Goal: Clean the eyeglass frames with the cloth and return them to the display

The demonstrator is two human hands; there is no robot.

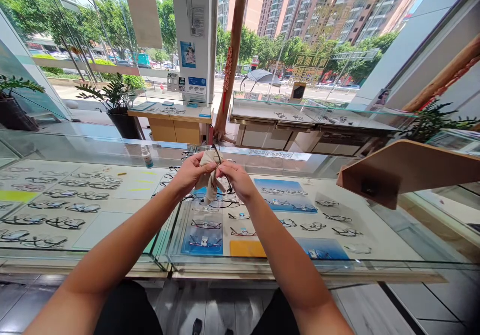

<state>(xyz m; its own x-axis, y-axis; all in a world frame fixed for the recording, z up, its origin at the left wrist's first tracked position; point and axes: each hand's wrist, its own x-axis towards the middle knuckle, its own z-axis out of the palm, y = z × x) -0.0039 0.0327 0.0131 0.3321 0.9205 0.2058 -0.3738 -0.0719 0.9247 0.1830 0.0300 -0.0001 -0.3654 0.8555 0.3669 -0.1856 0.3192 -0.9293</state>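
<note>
Above the glass display counter, both hands meet at a crumpled beige cloth (211, 191) and a dark-framed pair of eyeglasses (229, 184). My left hand (193, 171) is closed on the cloth, which is bunched over part of the glasses and hangs down below the fingers. Thumb and fingers of my right hand (238, 179) pinch the glasses close to the cloth. One thin dark arm of the frame sticks up between the hands. The lenses are mostly hidden by cloth and fingers.
Under the counter's glass (112, 147) lie rows of eyeglasses (206, 224), some on blue cards (285, 187). A small spray bottle (147, 157) stands beyond my left forearm. A brown board (408, 170) juts in at right. Farther back are other display cases (273, 112) and potted plants (123, 120).
</note>
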